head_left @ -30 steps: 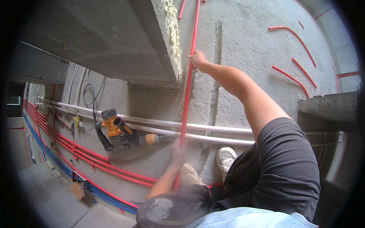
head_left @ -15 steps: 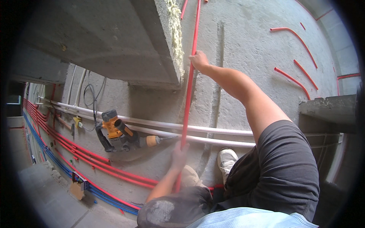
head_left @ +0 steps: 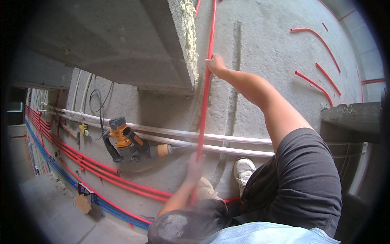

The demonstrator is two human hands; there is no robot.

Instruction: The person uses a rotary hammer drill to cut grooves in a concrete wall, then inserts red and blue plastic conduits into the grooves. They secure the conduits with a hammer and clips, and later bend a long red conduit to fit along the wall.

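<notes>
A long red pipe runs from the top of the view down past my knee, crossing over two white pipes. My right hand is closed round it farther up, beside the corner of a concrete wall. Lower down, my left hand grips the same pipe close to my shoe; this hand is slightly blurred. The pipe's near end is hidden beside my leg. An orange and black rotary hammer drill lies on the floor left of my left hand, its bit pointing toward the pipe.
White pipes cross the floor, with red pipes and blue pipes at lower left. A small open cardboard box sits near these. Short red pipe pieces lie at far right. The concrete wall fills the upper left.
The view has shifted very slightly. Both hands keep their hold on the red pipe, and its position looks almost the same.
</notes>
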